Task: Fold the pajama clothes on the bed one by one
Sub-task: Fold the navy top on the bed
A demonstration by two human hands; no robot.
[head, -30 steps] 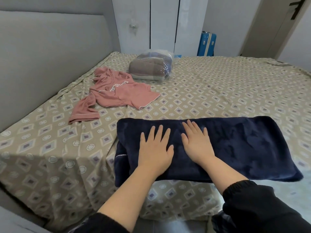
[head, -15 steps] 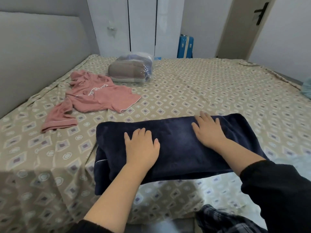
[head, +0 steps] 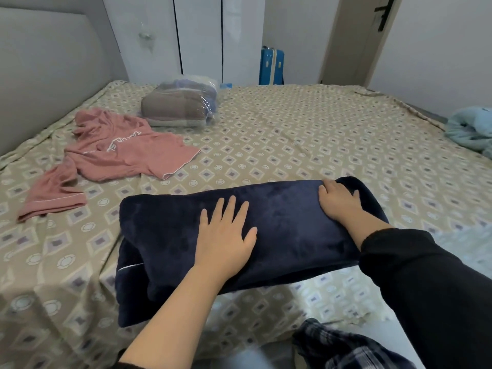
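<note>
Head camera: the navy pajama piece point(head: 287, 225) is lying at the near edge of the bed point(head: 292, 134). It is already folded into a long band, its long axis running left to right across the person's front, and its left end is drooping over the mattress edge.

The left hand point(head: 226, 235) is pressing flat on the middle of the band, fingers straight and spread, gripping nothing. The right hand point(head: 338, 201) is sitting at the band's right end, fingers curling over the far edge, so it's taking hold of cloth there.

Here's the relation that matters: the right hand is holding the free end, the left palm is pinning what looks like the fold line, and the rest of the band is stretching leftward. I'm reading the coming move as that right end travelling over toward the left.

Back left, well apart, the pink pajama top point(head: 127, 153) is lying crumpled and unfolded.
</note>
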